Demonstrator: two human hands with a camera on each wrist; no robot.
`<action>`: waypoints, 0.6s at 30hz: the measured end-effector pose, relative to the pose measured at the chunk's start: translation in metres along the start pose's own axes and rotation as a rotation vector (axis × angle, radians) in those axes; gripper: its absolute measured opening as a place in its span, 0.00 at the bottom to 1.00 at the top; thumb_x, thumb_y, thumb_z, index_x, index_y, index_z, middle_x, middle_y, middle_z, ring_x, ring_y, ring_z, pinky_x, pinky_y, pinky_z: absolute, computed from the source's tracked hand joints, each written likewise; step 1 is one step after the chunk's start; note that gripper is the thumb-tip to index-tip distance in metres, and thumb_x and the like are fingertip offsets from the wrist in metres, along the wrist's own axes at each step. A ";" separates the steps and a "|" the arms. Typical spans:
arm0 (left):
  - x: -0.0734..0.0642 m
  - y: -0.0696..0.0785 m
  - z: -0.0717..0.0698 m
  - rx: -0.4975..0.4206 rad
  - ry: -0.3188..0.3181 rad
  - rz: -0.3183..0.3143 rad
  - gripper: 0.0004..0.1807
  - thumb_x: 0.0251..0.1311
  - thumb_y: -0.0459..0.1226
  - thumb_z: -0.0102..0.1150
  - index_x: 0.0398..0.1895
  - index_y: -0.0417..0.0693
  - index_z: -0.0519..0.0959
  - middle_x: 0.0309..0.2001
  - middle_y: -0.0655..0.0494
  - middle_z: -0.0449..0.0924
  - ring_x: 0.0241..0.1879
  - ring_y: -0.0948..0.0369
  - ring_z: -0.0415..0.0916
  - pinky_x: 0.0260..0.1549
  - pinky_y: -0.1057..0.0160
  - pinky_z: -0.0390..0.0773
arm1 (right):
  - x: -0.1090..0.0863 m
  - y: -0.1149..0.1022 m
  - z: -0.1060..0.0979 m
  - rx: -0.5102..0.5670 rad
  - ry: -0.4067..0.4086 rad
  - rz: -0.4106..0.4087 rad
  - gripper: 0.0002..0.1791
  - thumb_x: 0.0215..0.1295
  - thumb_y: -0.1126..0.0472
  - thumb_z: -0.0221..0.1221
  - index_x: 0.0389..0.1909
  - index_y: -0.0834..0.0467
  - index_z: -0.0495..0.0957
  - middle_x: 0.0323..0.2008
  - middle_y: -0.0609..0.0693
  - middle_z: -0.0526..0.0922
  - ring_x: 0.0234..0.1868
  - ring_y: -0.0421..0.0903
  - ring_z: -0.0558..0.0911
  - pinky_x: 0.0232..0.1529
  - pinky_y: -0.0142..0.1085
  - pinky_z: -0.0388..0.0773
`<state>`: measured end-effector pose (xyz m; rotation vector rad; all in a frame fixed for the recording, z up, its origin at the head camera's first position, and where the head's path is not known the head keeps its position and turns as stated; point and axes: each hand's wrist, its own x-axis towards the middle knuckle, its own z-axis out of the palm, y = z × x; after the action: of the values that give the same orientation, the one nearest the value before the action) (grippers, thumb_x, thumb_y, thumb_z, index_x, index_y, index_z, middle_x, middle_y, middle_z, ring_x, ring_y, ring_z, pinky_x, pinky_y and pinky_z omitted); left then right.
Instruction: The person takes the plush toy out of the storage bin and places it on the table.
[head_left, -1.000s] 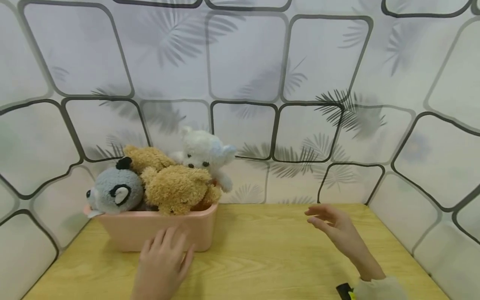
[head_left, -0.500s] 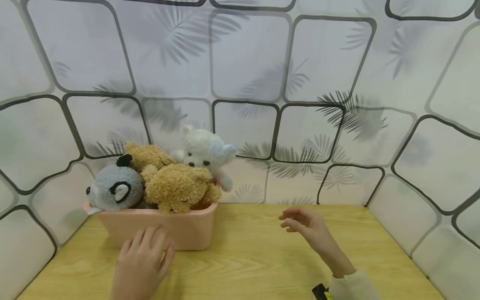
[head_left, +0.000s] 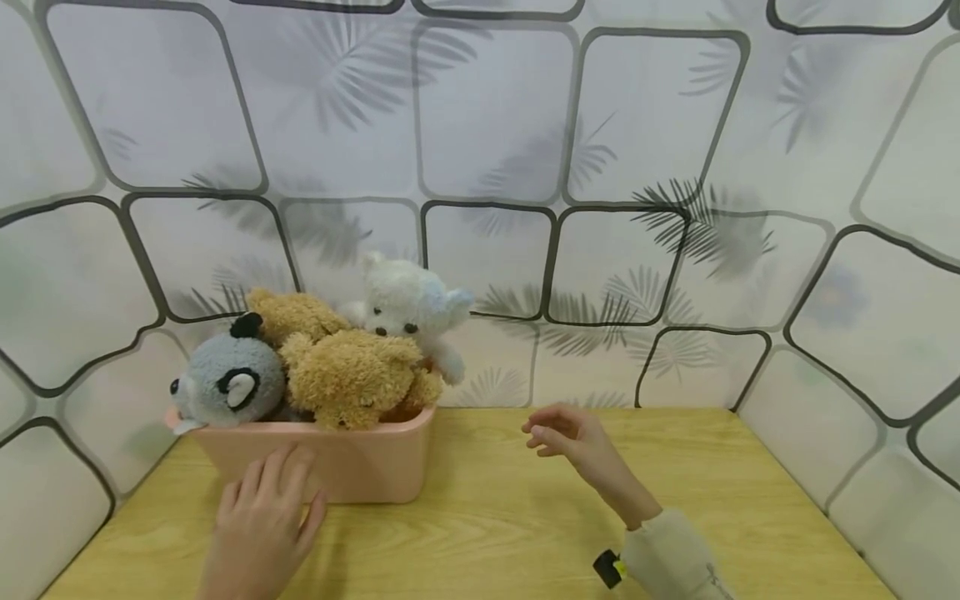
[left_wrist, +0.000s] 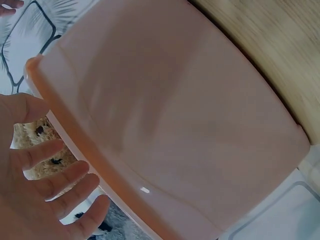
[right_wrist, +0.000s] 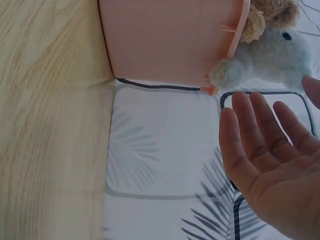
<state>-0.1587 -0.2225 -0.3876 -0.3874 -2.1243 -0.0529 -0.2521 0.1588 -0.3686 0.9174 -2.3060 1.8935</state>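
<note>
A pink bin (head_left: pixel 375 467) stands on the wooden table, filled with plush toys. At its left end lies a grey plush toy (head_left: pixel 236 379) with black-rimmed ears. Curly brown plush toys (head_left: pixel 352 375) fill the middle, and a white and pale blue teddy bear (head_left: pixel 412 304) leans out at the back right. My left hand (head_left: pixel 258 521) hovers before the bin's front wall, fingers spread and relaxed, holding nothing; the left wrist view shows a gap to the wall. To the right of the bin, my right hand (head_left: pixel 581 450) hangs over the table, fingers loosely bent around nothing.
The wooden table (head_left: pixel 480 550) reaches back to a patterned wall covering (head_left: pixel 495 125), which also closes off both sides. A small black and yellow item (head_left: pixel 609 568) sits by the right sleeve (head_left: pixel 671 550).
My right hand has moved left over the table toward the bin. My left hand has shifted left along the bin's front. Bin and toys stay put.
</note>
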 end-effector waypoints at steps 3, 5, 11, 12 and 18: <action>-0.002 -0.003 0.001 -0.002 0.008 -0.003 0.35 0.76 0.56 0.24 0.47 0.37 0.76 0.44 0.35 0.79 0.37 0.37 0.76 0.29 0.39 0.75 | 0.006 0.002 0.004 0.017 0.011 0.019 0.16 0.75 0.65 0.55 0.54 0.75 0.74 0.50 0.68 0.81 0.43 0.44 0.84 0.46 0.40 0.84; -0.002 -0.006 -0.001 -0.004 0.012 -0.006 0.36 0.77 0.57 0.24 0.48 0.37 0.76 0.46 0.33 0.78 0.40 0.36 0.76 0.33 0.37 0.75 | 0.011 0.003 0.007 0.050 0.034 0.042 0.17 0.76 0.63 0.55 0.54 0.74 0.74 0.50 0.66 0.81 0.44 0.45 0.84 0.47 0.41 0.83; -0.001 -0.011 0.000 -0.023 0.003 0.011 0.38 0.77 0.57 0.24 0.50 0.35 0.77 0.52 0.30 0.76 0.45 0.34 0.74 0.38 0.36 0.74 | 0.023 0.004 0.013 0.157 0.129 0.092 0.15 0.75 0.62 0.56 0.52 0.71 0.75 0.48 0.62 0.83 0.43 0.48 0.85 0.48 0.44 0.84; -0.002 -0.012 0.000 -0.026 0.002 0.017 0.38 0.77 0.57 0.24 0.51 0.35 0.77 0.53 0.30 0.76 0.45 0.34 0.74 0.38 0.36 0.73 | 0.024 0.004 0.015 0.161 0.133 0.090 0.15 0.75 0.62 0.56 0.52 0.71 0.75 0.48 0.61 0.83 0.43 0.48 0.85 0.48 0.45 0.84; -0.004 -0.020 0.004 -0.052 0.016 0.063 0.37 0.77 0.56 0.26 0.64 0.37 0.74 0.61 0.30 0.71 0.53 0.32 0.69 0.44 0.33 0.70 | 0.032 -0.004 0.024 0.167 0.121 0.065 0.16 0.75 0.62 0.57 0.53 0.71 0.75 0.48 0.60 0.83 0.43 0.47 0.85 0.48 0.46 0.84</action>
<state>-0.1664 -0.2419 -0.3908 -0.4827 -2.0967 -0.0744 -0.2683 0.1232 -0.3598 0.7250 -2.1619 2.1308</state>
